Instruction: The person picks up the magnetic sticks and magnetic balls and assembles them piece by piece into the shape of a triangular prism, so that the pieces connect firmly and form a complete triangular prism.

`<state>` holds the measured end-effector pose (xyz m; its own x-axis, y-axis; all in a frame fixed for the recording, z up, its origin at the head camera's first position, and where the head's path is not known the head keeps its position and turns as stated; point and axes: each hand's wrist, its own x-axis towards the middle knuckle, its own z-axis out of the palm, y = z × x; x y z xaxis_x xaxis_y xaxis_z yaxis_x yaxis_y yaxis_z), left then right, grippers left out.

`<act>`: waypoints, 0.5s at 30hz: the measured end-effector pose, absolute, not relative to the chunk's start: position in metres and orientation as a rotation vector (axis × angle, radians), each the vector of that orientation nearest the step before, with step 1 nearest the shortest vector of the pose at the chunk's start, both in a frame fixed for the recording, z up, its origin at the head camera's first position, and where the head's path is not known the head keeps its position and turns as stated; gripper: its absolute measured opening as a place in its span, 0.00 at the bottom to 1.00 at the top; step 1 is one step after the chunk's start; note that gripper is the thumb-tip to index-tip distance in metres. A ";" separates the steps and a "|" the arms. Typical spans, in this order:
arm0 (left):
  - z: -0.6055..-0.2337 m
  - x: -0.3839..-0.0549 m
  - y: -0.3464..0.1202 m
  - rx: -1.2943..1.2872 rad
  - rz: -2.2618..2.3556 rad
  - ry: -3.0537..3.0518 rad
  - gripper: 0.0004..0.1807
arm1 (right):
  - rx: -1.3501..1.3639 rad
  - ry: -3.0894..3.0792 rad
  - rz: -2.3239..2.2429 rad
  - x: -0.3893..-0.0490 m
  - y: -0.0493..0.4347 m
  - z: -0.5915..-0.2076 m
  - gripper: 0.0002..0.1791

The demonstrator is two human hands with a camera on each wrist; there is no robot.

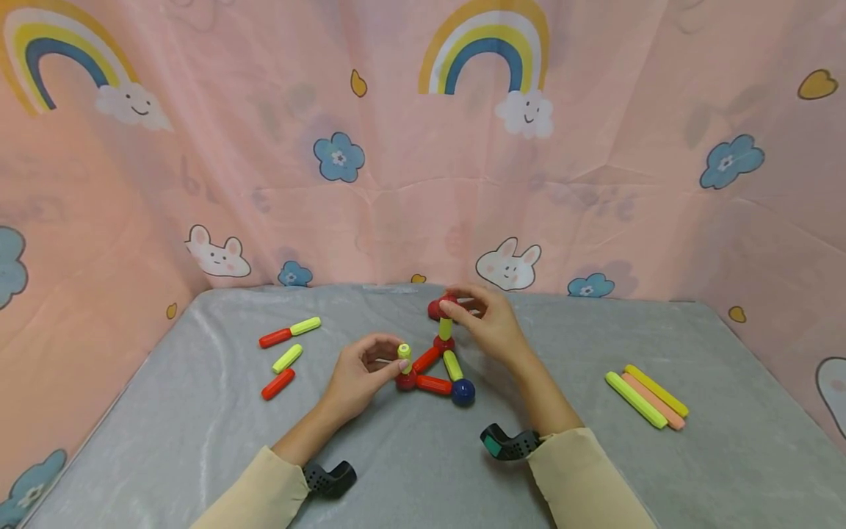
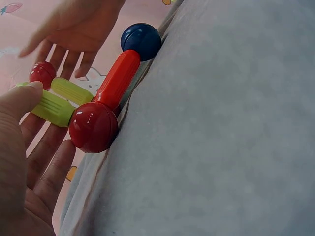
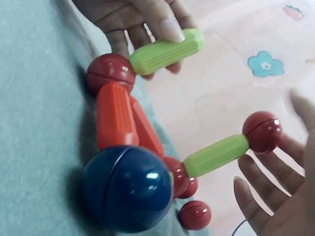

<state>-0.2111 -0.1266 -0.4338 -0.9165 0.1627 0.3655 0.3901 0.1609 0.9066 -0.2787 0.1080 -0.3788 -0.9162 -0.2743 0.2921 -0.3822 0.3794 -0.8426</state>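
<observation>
A magnetic rod-and-ball frame stands on the grey cloth. Its base triangle joins two red rods, one yellow-green rod, a blue ball and two red corner balls. My left hand pinches an upright yellow-green rod between thumb and fingers, standing on the near-left red ball. At the far corner another yellow-green rod rises with a red ball on top. My right hand is around this top ball, fingers spread and thumb apart from it in the right wrist view.
Loose red balls lie behind the frame. To the left are several short red rods and yellow-green rods. Three longer rods, yellow-green, pink and yellow, lie at the right. A pink printed curtain stands behind.
</observation>
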 end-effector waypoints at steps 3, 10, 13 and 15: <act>-0.433 -0.211 -0.127 -0.537 -1.845 -2.251 0.14 | 0.557 -2.474 1.665 -0.282 0.109 -0.382 0.20; -0.433 -0.211 -0.127 -0.539 -1.857 -2.247 0.14 | 0.388 -2.443 1.601 -0.291 0.115 -0.399 0.17; -0.433 -0.211 -0.127 -0.536 -1.858 -2.249 0.14 | 0.393 -2.496 1.487 -0.296 0.117 -0.410 0.16; -0.433 -0.211 -0.127 -0.534 -1.856 -2.251 0.14 | 0.420 -2.532 1.446 -0.298 0.118 -0.417 0.17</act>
<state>-0.2110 -0.1270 -0.4333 -0.9202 0.1617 0.3565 0.3808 0.1586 0.9109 -0.2983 0.1183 -0.4169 -0.9407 -0.1472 0.3057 -0.3381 0.4822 -0.8082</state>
